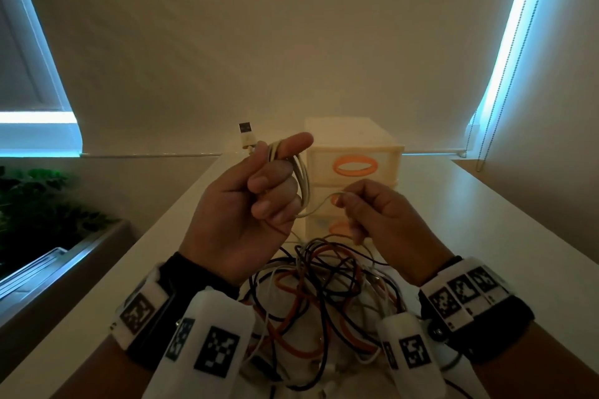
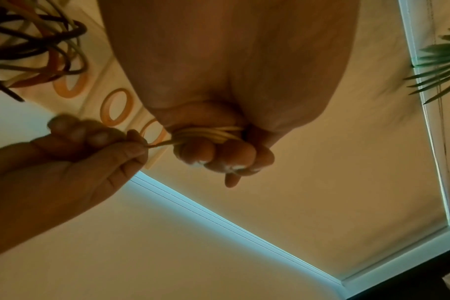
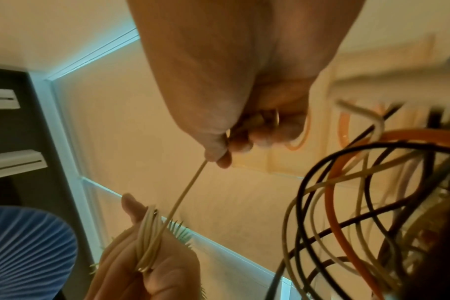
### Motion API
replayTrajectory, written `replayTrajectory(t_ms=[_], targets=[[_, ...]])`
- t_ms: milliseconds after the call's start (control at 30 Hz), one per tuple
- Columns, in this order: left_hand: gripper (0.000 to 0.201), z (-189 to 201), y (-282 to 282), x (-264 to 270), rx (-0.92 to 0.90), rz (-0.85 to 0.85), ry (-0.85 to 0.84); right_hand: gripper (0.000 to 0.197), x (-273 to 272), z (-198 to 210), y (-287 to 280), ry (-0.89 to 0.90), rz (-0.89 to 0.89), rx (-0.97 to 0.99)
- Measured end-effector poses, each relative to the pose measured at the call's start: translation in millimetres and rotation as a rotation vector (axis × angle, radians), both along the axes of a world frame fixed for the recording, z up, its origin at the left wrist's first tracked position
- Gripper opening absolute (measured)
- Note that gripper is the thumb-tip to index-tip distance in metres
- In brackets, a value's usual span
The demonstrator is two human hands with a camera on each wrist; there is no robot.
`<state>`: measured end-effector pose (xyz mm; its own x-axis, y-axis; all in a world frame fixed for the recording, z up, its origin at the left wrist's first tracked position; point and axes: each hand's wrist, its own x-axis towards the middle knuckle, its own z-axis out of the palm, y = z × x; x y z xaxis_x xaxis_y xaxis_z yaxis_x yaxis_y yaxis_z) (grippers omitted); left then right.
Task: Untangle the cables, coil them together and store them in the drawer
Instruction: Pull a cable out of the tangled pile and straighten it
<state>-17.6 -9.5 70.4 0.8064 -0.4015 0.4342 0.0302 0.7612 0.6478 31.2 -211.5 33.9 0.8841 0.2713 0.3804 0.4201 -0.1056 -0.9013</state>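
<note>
Head view. The left hand, raised above the tabletop, grips a small coil of white cable: the loops pass between thumb and curled fingers, and the cable's USB plug stands upright above the hand. A single strand runs from the coil to the right hand, which pinches it between thumb and forefinger, the other fingers curled. Below both hands a tangle of cables, black, orange and white, lies on the tabletop. Behind the hands stands a small drawer unit with orange oval handles; its drawers appear closed.

Left wrist view. The left hand is closed on the white cable, whose turns lie against the fingers. The right hand pinches the strand just beside the coil. The tangle of cables and the drawer unit show at upper left.

Right wrist view. The right hand pinches the strand at thumb and forefinger; the strand runs taut down to the white cable coiled in the left hand. The tangle of cables fills the right side, blurred at its upper edge.
</note>
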Motion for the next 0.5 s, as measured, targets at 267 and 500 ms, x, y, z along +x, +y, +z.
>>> replayTrajectory(t_ms=[267, 500], targets=[[0.044, -8.2, -5.9, -2.7, 0.142, -0.015, -0.044, 0.014, -3.7, 9.8, -4.9, -0.276, -0.287, -0.22], [0.046, -16.0, -13.8, -2.6, 0.279, 0.024, -0.044, 0.012, -25.3, 38.2, -20.9, -0.411, -0.327, -0.321]])
